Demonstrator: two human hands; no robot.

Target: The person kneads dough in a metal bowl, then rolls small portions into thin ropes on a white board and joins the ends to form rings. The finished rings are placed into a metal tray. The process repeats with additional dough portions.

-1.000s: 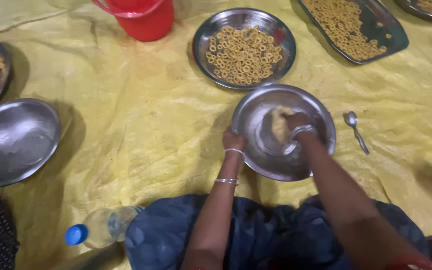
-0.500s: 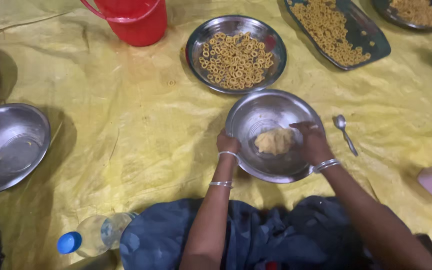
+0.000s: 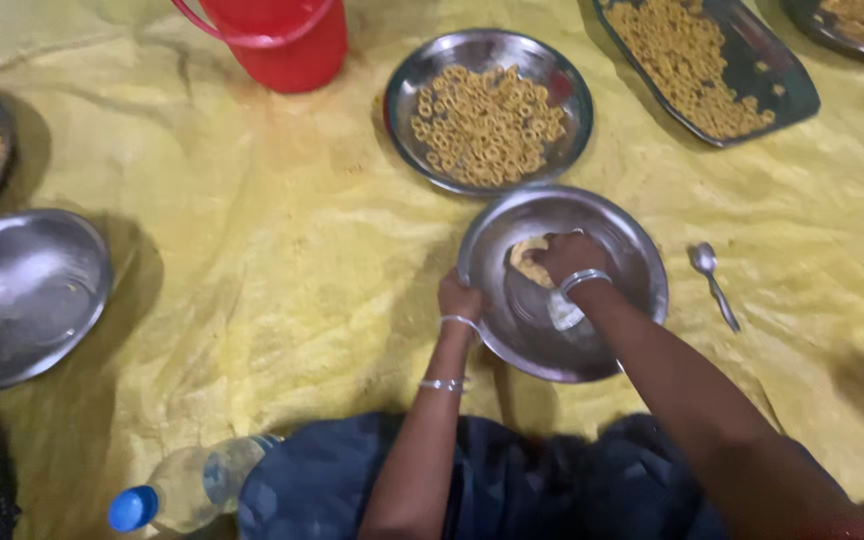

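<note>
The left hand (image 3: 458, 296) grips the rim of the steel bowl (image 3: 632, 262) on the yellow sheet (image 3: 282, 250). The right hand (image 3: 572, 255) closes on the dough lump (image 3: 527, 257) inside the bowl.

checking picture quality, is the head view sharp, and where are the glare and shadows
Head view: soft all over, fine detail smeared; glare on the steel bowl under the right hand pressing dough; the left hand grips its rim; dark shadow right of the empty plate; the red bucket is cut off at the top edge.
</note>
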